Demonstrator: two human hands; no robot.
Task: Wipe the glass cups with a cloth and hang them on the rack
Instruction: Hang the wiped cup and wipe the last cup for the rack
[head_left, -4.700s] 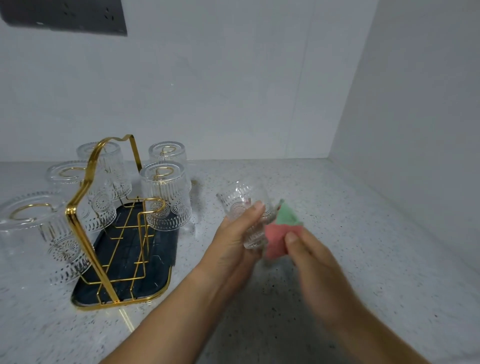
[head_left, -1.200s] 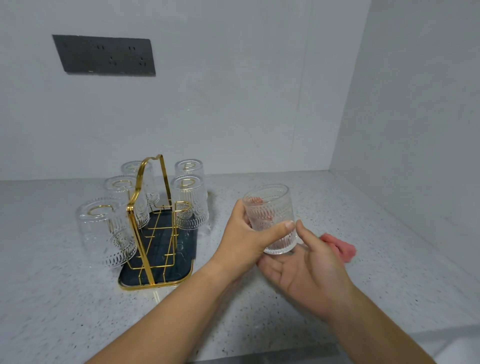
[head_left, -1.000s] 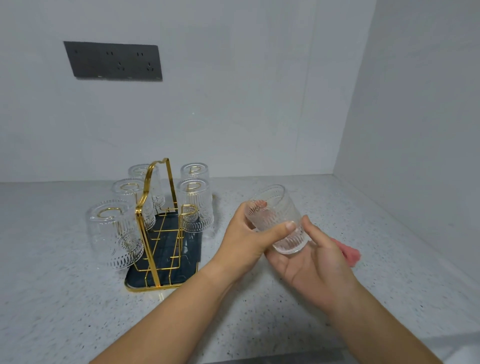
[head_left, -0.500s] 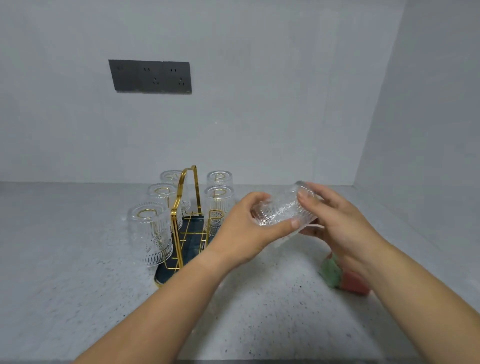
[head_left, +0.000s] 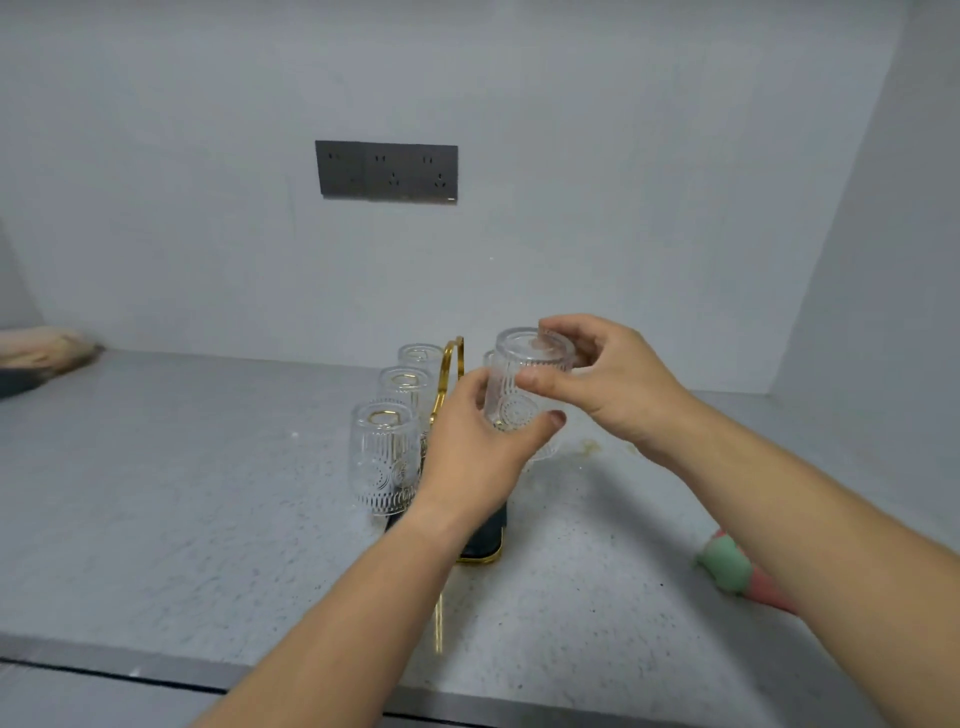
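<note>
Head view: a ribbed glass cup (head_left: 524, 387) is held upside down, base uppermost, over the right side of the gold wire rack (head_left: 453, 364) and clear of the countertop (head_left: 208, 493); whether its mouth has met a prong cannot be told, as the left hand covers that part.

Left hand (head_left: 478, 452): fingers curled round the lower half of the cup from the near side; thumb laid across the front near the rim.
Right hand (head_left: 618, 384): thumb pressed on the cup's side; other fingers curled over the upturned base; both hands grip the same cup.

Rack: stands on the countertop on a dark tray (head_left: 485, 540) with a gold edge; handle loop upright; the left forearm crosses its near end.
Left side of rack: three cups hang inverted in a row: near cup (head_left: 384, 462), middle cup (head_left: 405, 387), far cup (head_left: 420, 356); a gold prong tip shows through each base.

Cloth (head_left: 727, 566): green and pink; lies bunched on the countertop to the right, well apart from the rack, partly hidden by the right forearm.

Back wall: dark socket panel (head_left: 387, 171). At the left edge lies a blurred object (head_left: 41, 353); too smeared to identify.
</note>
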